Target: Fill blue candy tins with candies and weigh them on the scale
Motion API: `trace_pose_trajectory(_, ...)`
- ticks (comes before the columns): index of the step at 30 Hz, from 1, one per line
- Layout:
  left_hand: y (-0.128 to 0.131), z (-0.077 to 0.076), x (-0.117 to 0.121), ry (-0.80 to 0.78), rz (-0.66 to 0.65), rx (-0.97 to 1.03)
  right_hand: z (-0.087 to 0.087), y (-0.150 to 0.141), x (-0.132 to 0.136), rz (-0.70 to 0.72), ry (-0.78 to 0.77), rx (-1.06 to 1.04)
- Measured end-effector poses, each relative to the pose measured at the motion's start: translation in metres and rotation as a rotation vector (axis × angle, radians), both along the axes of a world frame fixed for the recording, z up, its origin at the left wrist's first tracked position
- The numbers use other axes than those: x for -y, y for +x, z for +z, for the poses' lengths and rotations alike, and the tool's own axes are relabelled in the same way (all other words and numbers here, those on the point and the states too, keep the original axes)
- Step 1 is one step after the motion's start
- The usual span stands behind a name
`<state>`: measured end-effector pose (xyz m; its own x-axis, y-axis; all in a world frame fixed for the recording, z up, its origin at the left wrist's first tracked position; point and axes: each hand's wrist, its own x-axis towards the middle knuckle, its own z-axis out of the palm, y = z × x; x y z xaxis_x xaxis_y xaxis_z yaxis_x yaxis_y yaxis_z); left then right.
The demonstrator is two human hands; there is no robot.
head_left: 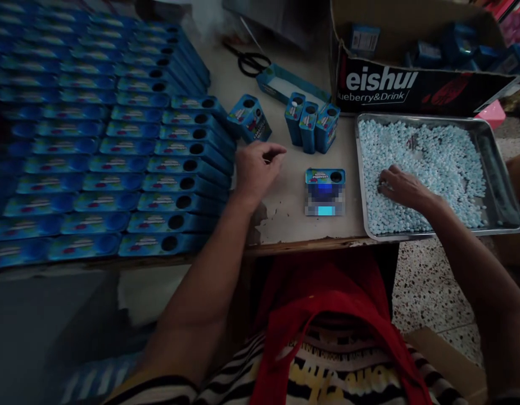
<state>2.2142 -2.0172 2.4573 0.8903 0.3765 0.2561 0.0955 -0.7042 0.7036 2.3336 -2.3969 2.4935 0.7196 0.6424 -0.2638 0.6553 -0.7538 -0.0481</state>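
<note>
My left hand [260, 171] hovers over the table just right of the rows of blue boxes, fingers curled in with thumb and forefinger close together. Whatever it may hold is too small to make out. Small pale blue and white candies [445, 163] fill most of a metal tray [510, 216]. Among them, at the tray's left side, my right hand [401, 187] has its fingers bunched on some candies. Between my hands stands one blue box [325, 176] with a round dark hole on top, its front blurred. Another blue box [248, 119] stands just beyond my left hand.
Rows of upright blue boxes [171, 216] cover the left side. Three small boxes [309, 126] stand together behind the middle. Past them lie a long blue carton tray [291, 84] and scissors [252, 64]. A black cardboard box [411, 84] with blue boxes inside stands behind the metal tray.
</note>
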Motion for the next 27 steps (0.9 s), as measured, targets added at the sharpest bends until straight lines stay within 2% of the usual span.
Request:
trace_pose_trajectory(3,-0.023,0.039,0.019,0.016,-0.060,0.056,0.002,0.001,0.004,-0.049,0.108,-0.108)
trace_pose_trajectory(6,-0.034,0.070,0.050,0.031,-0.195,0.117,0.003,0.002,0.018,-0.301,0.332,-0.217)
trace_pose_trajectory(8,-0.034,0.078,0.068,0.038,-0.292,0.160,0.004,0.003,0.026,-0.508,0.547,-0.351)
trace_pose_trajectory(10,-0.029,0.078,0.080,0.063,-0.365,0.164,0.005,0.003,0.031,-0.659,0.750,-0.523)
trace_pose_trajectory(12,-0.025,0.074,0.085,0.096,-0.383,0.155,0.007,0.001,0.030,-0.730,0.881,-0.654)
trace_pose_trajectory(17,-0.034,0.065,0.068,0.085,-0.289,0.200,0.023,-0.006,0.006,-0.717,1.077,-0.867)
trace_pose_trajectory(24,-0.063,0.063,0.032,0.042,-0.147,0.269,0.059,-0.009,-0.042,-0.839,1.211,-1.245)
trace_pose_trajectory(27,-0.067,0.056,0.029,0.005,-0.140,0.265,0.068,-0.016,-0.061,-0.761,1.204,-1.341)
